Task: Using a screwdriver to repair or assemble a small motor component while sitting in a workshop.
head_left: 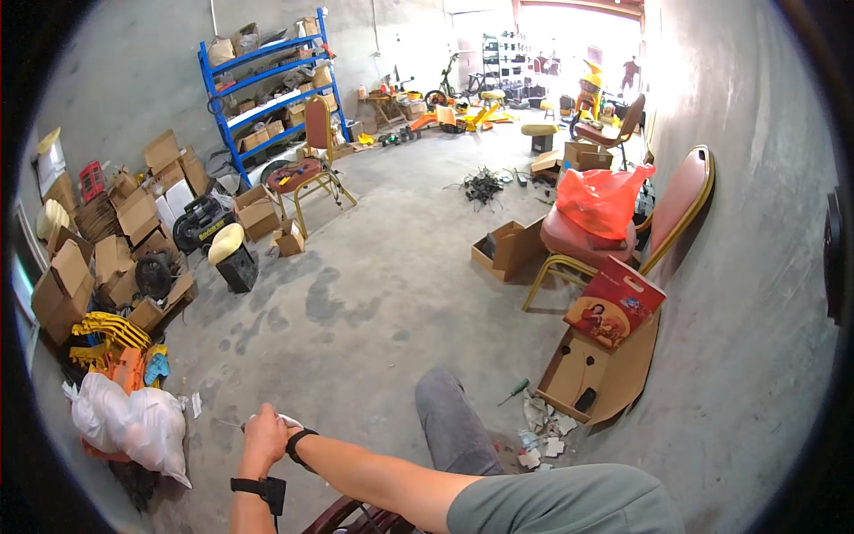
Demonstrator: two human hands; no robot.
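Setting: a concrete-floored workshop (374,294), cartons heaped along its left wall beside blue shelving (267,84), bright daylight at the far doorway.
Landmark: the person's raised knee (445,400) in grey trousers, low in the frame.
Left hand (264,438): held out left of the knee, wrist strapped in black, fingers curled into a narrow grip on a small white object (289,419).
Right hand: reaching across to the same spot; only its banded wrist (301,442) shows, so its grip cannot be told.
White object: between the two hands, left of the knee; too small to name, its long axis running roughly left to right.
Nearest tool: a green-handled screwdriver (514,392) on the floor right of the knee, well apart from both hands.
Also right of the knee: an open flat carton (596,374), a red printed box (616,303), a chair (623,222) bearing an orange bag (600,200).
Left of the knee: white sacks (129,423).
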